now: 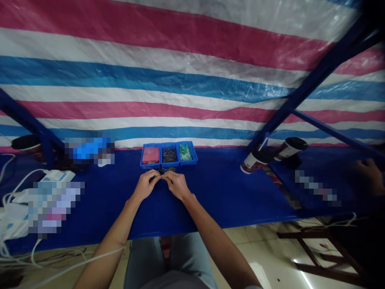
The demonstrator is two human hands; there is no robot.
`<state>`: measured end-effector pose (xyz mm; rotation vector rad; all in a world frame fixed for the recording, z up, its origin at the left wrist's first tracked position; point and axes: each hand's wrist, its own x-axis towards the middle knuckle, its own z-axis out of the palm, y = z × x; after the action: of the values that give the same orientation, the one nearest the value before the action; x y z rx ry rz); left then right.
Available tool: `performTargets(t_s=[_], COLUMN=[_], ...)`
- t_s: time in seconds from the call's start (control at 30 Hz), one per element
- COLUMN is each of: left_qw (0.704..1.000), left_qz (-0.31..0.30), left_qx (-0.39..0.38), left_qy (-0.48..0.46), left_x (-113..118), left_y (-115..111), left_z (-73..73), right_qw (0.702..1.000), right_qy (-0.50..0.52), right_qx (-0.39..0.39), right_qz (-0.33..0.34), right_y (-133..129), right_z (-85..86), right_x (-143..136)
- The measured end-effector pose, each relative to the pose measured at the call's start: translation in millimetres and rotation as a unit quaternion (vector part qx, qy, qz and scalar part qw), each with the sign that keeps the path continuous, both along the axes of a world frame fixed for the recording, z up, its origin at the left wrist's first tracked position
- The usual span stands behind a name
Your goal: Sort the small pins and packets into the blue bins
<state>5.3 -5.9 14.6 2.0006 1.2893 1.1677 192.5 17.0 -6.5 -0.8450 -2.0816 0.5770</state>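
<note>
Beyond hands (177, 185), blue bins (189, 162): pink, dark, green contents (169, 155).

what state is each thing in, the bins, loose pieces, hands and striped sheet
Left bin: open-topped, holding pink pieces
Middle bin: open-topped, holding dark thin pieces
Right bin: open-topped, holding green pieces
Loose pieces: heaped outside the bins
Left hand: fingers bent, contents unclear
Right hand: fingers bent, contents unclear
Striped sheet: creased

I take this for an assembly workshop: parts bins (170, 165) just beyond my right grip (177, 185), a blue tabletop (228, 192) beneath it, striped plastic sheeting (168, 52) farther ahead.
</note>
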Motion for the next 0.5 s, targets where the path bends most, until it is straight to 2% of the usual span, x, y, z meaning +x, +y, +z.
performTargets(t_s=[0.23,0.5], left_qw=[1.0,1.0], left_qz=[0.002,0.006], left_qx=[0.002,0.012], left_qy=[0.008,0.016], left_x=[0,1], left_y=[1,0], left_z=[-4.8,-3.0], right_qw=[0.999,0.993], right_qy=[-0.049,-0.106], right_qx=[0.011,0.011], right_qz=[-0.02,-0.051], right_y=[-3,-6], right_z=[7.4,13.6], right_x=[0,-3])
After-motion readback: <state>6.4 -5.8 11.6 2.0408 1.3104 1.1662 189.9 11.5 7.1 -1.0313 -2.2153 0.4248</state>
